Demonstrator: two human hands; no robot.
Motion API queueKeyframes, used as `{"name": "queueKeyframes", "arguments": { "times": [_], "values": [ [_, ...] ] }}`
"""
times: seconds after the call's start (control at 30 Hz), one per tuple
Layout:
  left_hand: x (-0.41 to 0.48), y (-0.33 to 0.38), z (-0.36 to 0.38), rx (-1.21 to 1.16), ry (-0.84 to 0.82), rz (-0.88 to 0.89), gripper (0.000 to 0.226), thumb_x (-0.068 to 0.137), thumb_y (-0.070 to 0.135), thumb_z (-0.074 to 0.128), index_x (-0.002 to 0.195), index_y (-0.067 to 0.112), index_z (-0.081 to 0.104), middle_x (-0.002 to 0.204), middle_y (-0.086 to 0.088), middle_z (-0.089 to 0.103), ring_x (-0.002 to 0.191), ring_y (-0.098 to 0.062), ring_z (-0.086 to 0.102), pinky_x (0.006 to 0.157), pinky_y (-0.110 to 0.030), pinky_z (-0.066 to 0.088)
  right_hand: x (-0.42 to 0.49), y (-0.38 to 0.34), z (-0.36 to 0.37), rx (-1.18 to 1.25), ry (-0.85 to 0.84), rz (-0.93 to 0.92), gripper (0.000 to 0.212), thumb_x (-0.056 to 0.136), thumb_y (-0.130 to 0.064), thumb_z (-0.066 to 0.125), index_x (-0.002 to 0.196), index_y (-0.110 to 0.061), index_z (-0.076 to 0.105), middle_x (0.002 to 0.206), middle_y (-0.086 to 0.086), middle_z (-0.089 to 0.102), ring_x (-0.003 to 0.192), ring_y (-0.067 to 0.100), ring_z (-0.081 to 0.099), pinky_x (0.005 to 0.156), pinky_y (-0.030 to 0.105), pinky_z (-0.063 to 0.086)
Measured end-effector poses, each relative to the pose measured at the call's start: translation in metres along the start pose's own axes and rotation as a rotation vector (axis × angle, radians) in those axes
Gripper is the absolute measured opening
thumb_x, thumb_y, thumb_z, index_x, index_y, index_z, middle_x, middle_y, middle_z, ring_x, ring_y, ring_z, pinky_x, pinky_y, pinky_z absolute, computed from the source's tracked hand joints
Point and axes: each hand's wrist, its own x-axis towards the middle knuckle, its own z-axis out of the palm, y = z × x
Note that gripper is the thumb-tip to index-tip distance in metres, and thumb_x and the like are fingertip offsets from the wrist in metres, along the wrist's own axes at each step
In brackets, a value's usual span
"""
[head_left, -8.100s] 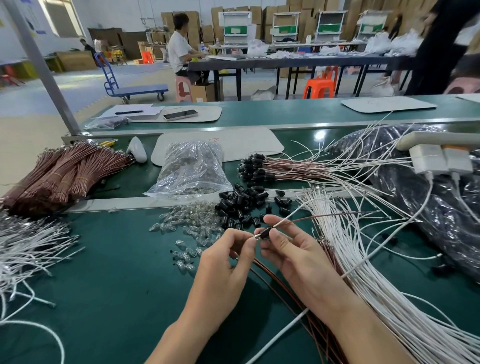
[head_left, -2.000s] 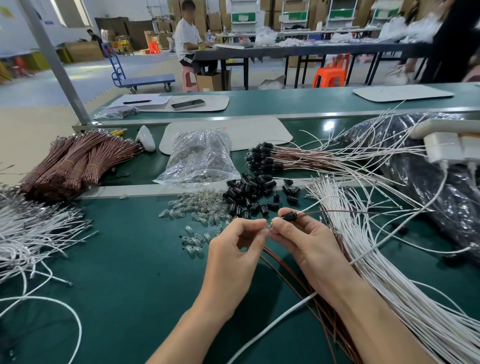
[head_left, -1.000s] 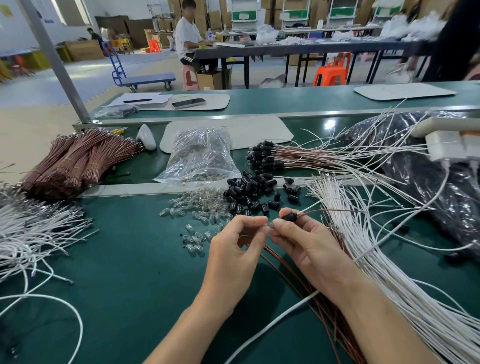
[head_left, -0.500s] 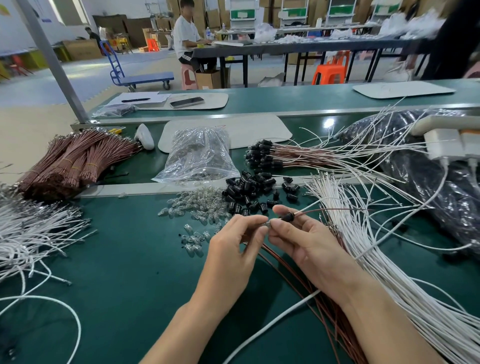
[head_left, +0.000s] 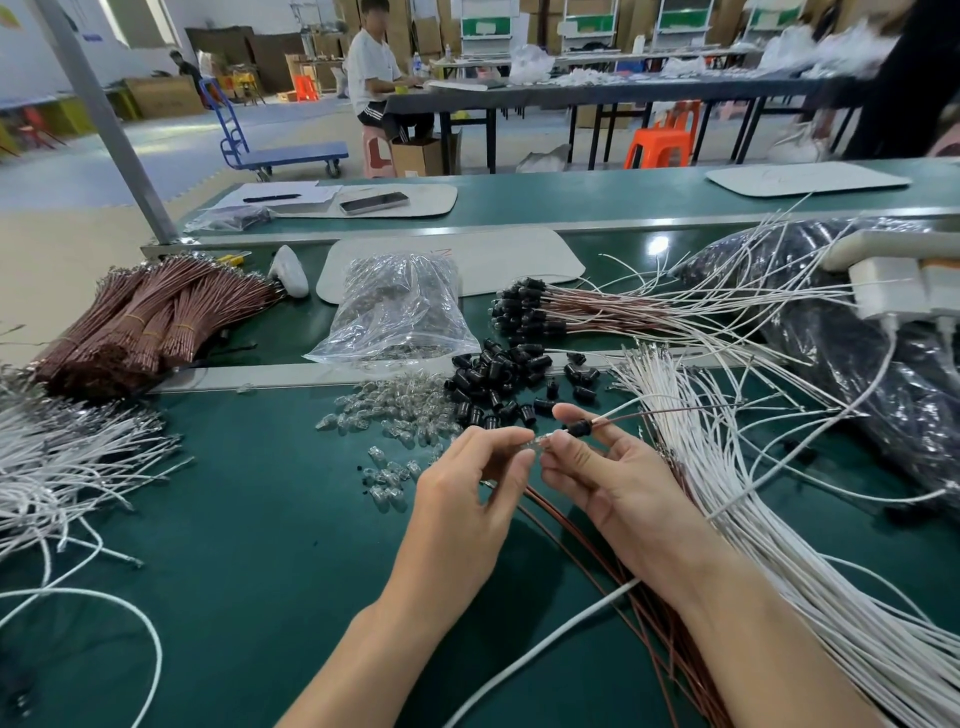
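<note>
Two wire piles (head_left: 737, 499) flank the mat (head_left: 249, 519) where left hand (head_left: 467, 499) pinches bulb (head_left: 535, 443), right hand (head_left: 610, 483) pinches socket (head_left: 579, 427).

My left hand (head_left: 467, 493) and right hand (head_left: 608, 483) were bare. So were both forearms (head_left: 363, 665), uncovered from the wrists back to where they left the view over the near side of the green table (head_left: 234, 519). My fingers (head_left: 571, 415) were slim, with short nails. Creases showed across my right palm.

sockets (head_left: 498, 382) behind hands (head_left: 545, 483), bulbs (head_left: 387, 410) left, wires (head_left: 727, 499) right
</note>
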Motion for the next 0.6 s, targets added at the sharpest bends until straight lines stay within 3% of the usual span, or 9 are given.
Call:
{"name": "queueKeyframes", "arguments": {
  "times": [0.37, 0.6],
  "values": [
    [-0.0009, 0.0004, -0.0002, 0.014, -0.007, 0.023, 0.03, 0.097, 0.021, 0.066, 0.112, 0.047, 0.06, 0.1, 0.02, 0.067, 0.096, -0.003, 0.067, 0.081, -0.01, 0.048, -0.0004, 0.0027, 0.0038, 0.02, 0.015, -0.013, 0.045, 0.075, -0.003, 0.074, 0.119, -0.006, 0.064, 0.086, 0.016, 0.075, 0.076, 0.019, 0.074, 0.068, 0.022, 0.059],
    [-0.0008, -0.0007, 0.0003, 0.03, 0.01, 0.041, 0.03, 0.097, 0.021, 0.066, 0.112, 0.046, 0.062, 0.1, 0.02, 0.067, 0.095, -0.004, 0.067, 0.081, -0.012, 0.049, -0.0008, 0.0039, 0.0076, 0.082, 0.03, -0.003, 0.044, 0.073, -0.003, 0.074, 0.116, -0.004, 0.064, 0.085, 0.015, 0.074, 0.075, 0.018, 0.074, 0.066, 0.021, 0.059]
  ]
}}
